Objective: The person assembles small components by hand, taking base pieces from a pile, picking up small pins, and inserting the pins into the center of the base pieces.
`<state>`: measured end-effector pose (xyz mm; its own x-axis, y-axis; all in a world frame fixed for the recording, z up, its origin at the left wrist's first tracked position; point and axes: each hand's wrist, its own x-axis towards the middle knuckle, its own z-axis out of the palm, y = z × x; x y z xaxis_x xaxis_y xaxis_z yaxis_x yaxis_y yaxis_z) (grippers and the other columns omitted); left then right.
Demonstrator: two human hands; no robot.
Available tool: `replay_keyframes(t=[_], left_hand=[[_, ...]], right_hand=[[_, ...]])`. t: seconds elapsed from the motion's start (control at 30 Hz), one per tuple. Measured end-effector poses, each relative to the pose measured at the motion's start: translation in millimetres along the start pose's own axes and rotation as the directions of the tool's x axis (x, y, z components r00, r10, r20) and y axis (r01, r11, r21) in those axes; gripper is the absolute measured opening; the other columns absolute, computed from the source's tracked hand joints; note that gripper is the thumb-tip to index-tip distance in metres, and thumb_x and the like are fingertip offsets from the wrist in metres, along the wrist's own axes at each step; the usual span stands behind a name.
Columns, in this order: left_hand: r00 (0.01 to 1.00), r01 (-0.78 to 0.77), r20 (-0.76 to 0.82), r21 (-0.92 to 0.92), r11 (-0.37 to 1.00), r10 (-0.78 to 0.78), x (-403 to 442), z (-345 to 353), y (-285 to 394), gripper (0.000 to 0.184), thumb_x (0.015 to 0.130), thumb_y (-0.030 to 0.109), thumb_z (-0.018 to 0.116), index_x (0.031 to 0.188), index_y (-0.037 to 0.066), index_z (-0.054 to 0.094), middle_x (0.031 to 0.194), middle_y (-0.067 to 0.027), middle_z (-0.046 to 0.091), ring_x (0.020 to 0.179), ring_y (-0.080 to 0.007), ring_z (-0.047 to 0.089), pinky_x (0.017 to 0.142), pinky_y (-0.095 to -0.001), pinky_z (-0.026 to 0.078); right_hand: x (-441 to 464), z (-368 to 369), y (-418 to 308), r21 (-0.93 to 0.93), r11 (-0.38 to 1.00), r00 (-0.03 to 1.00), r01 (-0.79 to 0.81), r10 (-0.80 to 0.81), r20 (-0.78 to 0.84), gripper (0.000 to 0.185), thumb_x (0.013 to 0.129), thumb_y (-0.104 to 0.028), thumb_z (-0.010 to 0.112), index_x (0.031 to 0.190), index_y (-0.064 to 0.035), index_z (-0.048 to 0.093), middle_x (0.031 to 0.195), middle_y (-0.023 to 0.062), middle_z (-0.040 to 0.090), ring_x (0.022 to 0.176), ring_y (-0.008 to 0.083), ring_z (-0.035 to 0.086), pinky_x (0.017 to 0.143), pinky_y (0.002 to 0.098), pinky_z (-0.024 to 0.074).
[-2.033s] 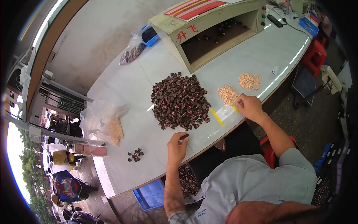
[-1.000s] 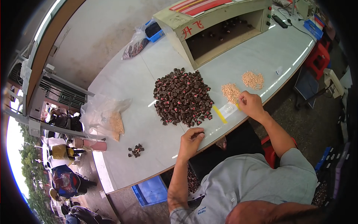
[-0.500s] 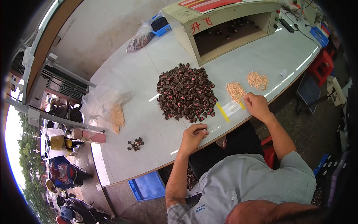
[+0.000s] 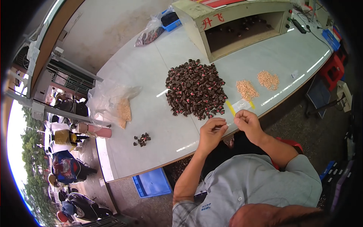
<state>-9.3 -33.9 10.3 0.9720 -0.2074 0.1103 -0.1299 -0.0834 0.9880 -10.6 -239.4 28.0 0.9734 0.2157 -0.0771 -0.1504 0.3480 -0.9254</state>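
Observation:
My left hand is over the table's front edge, thumb and fingers pinched together. My right hand is just right of it, fingertips closed and turned toward the left hand. Whatever either pinch holds is too small to make out. Beyond the left hand spreads a large pile of small dark parts with pink spots. A heap of tiny beige pieces lies beyond the right hand, with a second beige heap farther right. Yellow tape strips flank a clear patch on the tabletop near the hands.
A few dark parts lie apart at the left. Behind them is a clear plastic bag with beige pieces. A box-shaped machine with an open front stands at the back. A blue tray sits below the table edge.
My right hand has come away from the nearer beige heap, moving left and toward my body, close to my left hand. The whole view has shifted slightly.

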Motion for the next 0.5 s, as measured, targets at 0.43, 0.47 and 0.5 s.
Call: replay_keyframes(t=[0.43, 0.47, 0.5], left_hand=[[0.894, -0.265, -0.233, 0.414, 0.871, 0.382, -11.1, 18.9, 15.6, 0.017, 0.088, -0.003, 0.074, 0.105, -0.001, 0.073, 0.114, -0.019, 0.069, 0.094, -0.0324, 0.073, 0.078, -0.0349, 0.06], [0.891, -0.266, -0.233, 0.427, 0.864, 0.389, -11.8, 19.3, 17.3, 0.016, 0.088, -0.003, 0.074, 0.105, -0.002, 0.073, 0.114, -0.0192, 0.069, 0.093, -0.0324, 0.073, 0.077, -0.0346, 0.06], [0.896, -0.256, -0.227, 0.436, 0.863, 0.38, -13.0, 19.0, 18.8, 0.016, 0.088, -0.003, 0.074, 0.104, -0.002, 0.073, 0.114, -0.0192, 0.069, 0.092, -0.0316, 0.073, 0.076, -0.0341, 0.06]], right_hand=[[0.5, 44.0, 26.4, 0.438, 0.887, 0.984, -0.148, 0.176, -0.025, 0.006, 0.104, -0.011, 0.061, 0.101, -0.006, 0.06, 0.069, -0.0051, 0.052, 0.051, 0.0017, 0.039, 0.046, 0.0204, 0.031], [0.5, 44.6, 27.1, 0.422, 0.896, 0.984, -0.137, 0.171, -0.044, 0.005, 0.103, -0.011, 0.061, 0.101, -0.0059, 0.06, 0.069, -0.0052, 0.052, 0.051, 0.0015, 0.039, 0.046, 0.0203, 0.0312], [0.7, 44.8, 29.1, 0.393, 0.912, 0.986, -0.119, 0.155, -0.061, 0.005, 0.103, -0.01, 0.061, 0.101, -0.006, 0.06, 0.069, -0.0053, 0.052, 0.051, 0.0014, 0.04, 0.046, 0.0205, 0.0315]])
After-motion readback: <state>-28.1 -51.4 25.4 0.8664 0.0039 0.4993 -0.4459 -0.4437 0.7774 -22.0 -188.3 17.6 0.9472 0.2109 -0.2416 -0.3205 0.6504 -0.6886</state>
